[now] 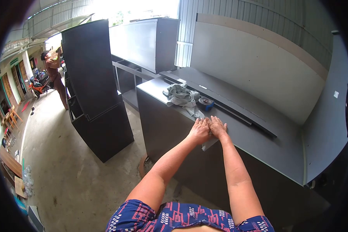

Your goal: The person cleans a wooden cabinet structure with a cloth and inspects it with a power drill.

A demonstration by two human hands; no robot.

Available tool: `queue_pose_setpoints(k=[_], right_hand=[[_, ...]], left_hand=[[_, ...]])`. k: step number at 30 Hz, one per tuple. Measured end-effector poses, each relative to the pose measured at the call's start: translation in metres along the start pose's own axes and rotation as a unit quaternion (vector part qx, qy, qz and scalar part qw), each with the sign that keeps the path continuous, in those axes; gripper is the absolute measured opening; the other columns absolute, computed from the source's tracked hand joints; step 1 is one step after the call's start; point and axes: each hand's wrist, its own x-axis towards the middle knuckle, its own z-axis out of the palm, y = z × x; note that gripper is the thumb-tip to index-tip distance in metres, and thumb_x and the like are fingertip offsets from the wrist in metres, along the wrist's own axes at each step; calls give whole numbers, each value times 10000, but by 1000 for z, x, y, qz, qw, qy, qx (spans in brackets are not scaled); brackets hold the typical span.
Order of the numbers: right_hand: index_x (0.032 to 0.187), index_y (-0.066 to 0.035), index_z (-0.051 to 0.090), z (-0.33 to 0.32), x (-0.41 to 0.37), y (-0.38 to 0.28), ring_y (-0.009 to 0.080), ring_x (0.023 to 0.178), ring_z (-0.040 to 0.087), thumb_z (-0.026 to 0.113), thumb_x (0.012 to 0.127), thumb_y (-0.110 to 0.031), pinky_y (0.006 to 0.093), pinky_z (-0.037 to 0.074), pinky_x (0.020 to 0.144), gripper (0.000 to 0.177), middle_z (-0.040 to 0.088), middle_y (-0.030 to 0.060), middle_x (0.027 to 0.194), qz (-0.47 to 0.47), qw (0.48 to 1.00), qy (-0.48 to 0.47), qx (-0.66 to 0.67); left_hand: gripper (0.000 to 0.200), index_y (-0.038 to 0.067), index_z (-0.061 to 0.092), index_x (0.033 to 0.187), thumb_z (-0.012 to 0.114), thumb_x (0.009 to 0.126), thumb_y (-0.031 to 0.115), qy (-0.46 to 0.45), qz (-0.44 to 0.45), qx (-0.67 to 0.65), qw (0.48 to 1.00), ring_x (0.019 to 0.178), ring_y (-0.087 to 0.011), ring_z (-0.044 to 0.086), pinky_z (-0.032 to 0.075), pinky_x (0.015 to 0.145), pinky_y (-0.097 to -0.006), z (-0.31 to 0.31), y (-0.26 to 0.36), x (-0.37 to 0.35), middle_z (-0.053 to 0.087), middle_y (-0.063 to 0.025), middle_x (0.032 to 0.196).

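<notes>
My left hand [199,131] and my right hand [218,127] are side by side at the near edge of a dark grey cabinet panel [236,133]. Both press down with bent fingers on a pale grey rag [210,143], whose end hangs out below them over the edge. My fingertips are partly hidden, and how much of the rag lies under them cannot be seen. Just beyond, a crumpled grey cloth [180,95] lies on the panel. Beside it is a round blue and black object [206,103], perhaps a tape measure.
Long dark strips [236,108] lie along the panel. A tall pale board [255,58] rises behind, and a curved panel [328,85] stands at right. On the left, a black cabinet [96,77] stands on the concrete floor [54,166], with another person [55,73] behind it.
</notes>
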Motion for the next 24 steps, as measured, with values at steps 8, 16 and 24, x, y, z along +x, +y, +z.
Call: queue_pose_setpoints(k=[8,16,24], right_hand=[[1417,-151,366,-6,-26,23,263,1401,221,281,912,-638,569,82,1112,707,285,113,1498,-4,1000,6,-14],[1390,-138,416,-20,-54,41,265,1399,228,334,937,-534,570,90,1110,606,305,111,1491,-16,1000,14,-3],[1242,-46,560,7,-164,72,347,1301,378,452,936,-399,583,169,1075,480,480,189,1344,-156,967,192,60]], left_hand=[[730,-40,393,1346,574,821,434,12,5,-10,1000,1319,-397,344,216,1119,-475,0,34,-17,370,-257,1406],[711,-31,400,1342,578,831,430,59,-2,-35,998,1311,-390,358,232,1109,-482,18,70,-32,396,-214,1401],[377,38,563,1182,600,816,116,116,-6,-435,893,1039,-253,606,459,893,-370,64,124,-100,628,-144,1100]])
